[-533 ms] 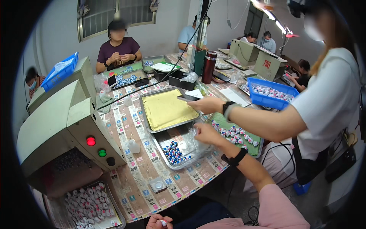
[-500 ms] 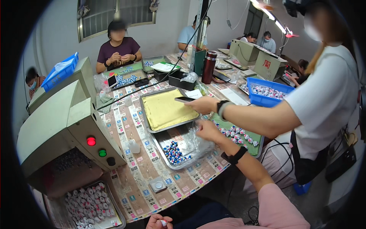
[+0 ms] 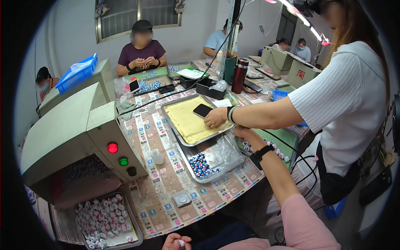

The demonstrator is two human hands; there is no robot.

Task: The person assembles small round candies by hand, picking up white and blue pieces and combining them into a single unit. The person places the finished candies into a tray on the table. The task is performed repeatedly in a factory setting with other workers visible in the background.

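At the lower edge my left hand point(image 3: 171, 242) is closed on a small white piece point(image 3: 182, 243) with red and blue marks. My right hand point(image 3: 242, 132), its wrist in a black band, reaches to the near side of a co-worker's forearm; its fingers are mostly hidden there. Beside it lies a tray with a yellow sheet point(image 3: 183, 118), resting partly over a metal tray point(image 3: 200, 180) that holds small blue-and-white pieces point(image 3: 202, 164) and clear plastic film point(image 3: 227, 156). A co-worker's hand point(image 3: 216, 118) holds a dark phone point(image 3: 202, 111) over the yellow sheet.
A beige machine point(image 3: 62, 137) with red and green lights stands at left, a tray of white pieces point(image 3: 104, 218) before it. Right of my reach lies a green-lined tray point(image 3: 283, 143). A co-worker in white stands close at right. A black cable point(image 3: 175, 96) crosses the table.
My right hand has moved right, away from the plastic film to the co-worker's forearm. The co-worker's hand and phone have come down over the yellow sheet. The view has shifted slightly.
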